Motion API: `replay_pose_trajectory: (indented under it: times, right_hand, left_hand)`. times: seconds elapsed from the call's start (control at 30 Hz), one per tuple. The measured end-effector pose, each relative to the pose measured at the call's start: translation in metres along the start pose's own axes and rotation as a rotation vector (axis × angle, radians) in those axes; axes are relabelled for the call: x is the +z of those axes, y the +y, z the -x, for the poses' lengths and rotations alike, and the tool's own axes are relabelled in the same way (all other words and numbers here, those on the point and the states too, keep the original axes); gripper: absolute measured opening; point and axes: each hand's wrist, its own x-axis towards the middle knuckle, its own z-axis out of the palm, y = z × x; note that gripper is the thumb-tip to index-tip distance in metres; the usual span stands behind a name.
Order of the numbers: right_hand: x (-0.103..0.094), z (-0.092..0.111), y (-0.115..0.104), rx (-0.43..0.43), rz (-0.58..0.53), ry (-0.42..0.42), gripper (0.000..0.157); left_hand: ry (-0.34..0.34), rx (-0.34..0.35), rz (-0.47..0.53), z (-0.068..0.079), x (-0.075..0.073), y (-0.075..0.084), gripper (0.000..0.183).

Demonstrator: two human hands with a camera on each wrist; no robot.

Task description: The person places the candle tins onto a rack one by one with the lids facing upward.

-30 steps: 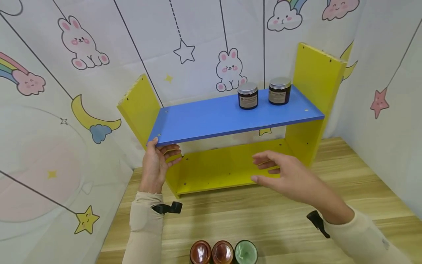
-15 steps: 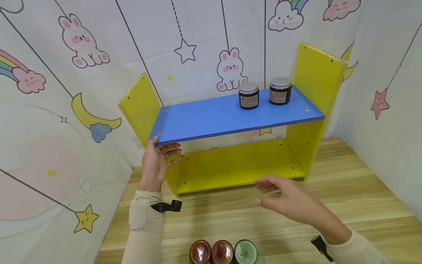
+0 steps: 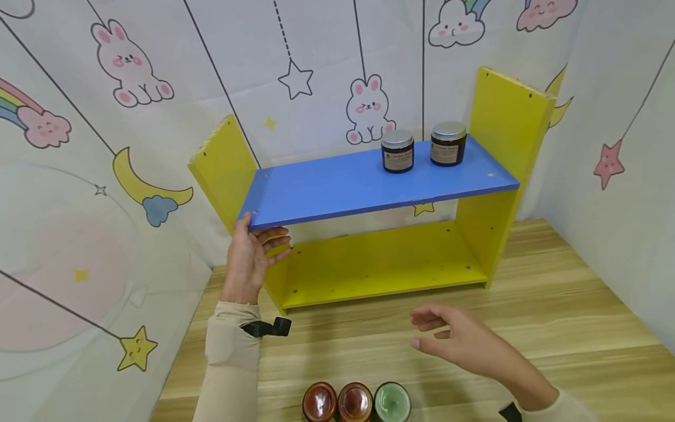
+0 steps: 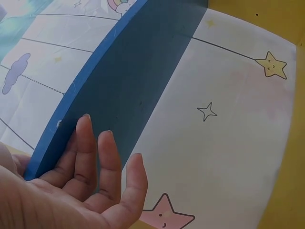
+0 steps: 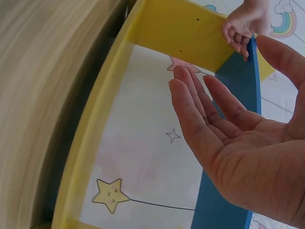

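In the head view my left hand (image 3: 246,258) holds the front left corner of the blue shelf board (image 3: 327,190), thumb at its top edge and fingers beneath. The left wrist view shows those fingers (image 4: 109,162) under the board (image 4: 119,81). My right hand (image 3: 461,340) hovers over the table in front of the shelf unit, fingers loosely bent, holding nothing. On the right half of the blue board stand two dark jars with silver lids and tan labels, the left jar (image 3: 398,151) and the right jar (image 3: 448,144), slightly apart.
Two reddish-brown round glass jars (image 3: 319,401) and a green one (image 3: 392,402) stand in a row at the near table edge. Yellow side panels (image 3: 511,117) and a yellow bottom board (image 3: 369,269) frame the unit. Patterned cloth (image 3: 316,35) hangs behind the wooden table (image 3: 569,305).
My right hand has drawn back from the front of the shelf unit, toward me and down in the head view. The left hand keeps its hold on the blue board.
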Motion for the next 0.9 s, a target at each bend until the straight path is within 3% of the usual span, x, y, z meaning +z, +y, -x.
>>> replay_pose_trajectory:
  times: [0.3, 0.9]
  right_hand:
    - [0.015, 0.003, 0.021, -0.012, -0.077, -0.025, 0.055]
    - [0.032, 0.008, 0.04, 0.012, -0.146, -0.044, 0.054]
  left_hand:
    - [-0.012, -0.014, 0.016, 0.0, 0.001, 0.0, 0.062]
    - [-0.033, -0.001, 0.002, 0.002, -0.002, -0.001, 0.06]
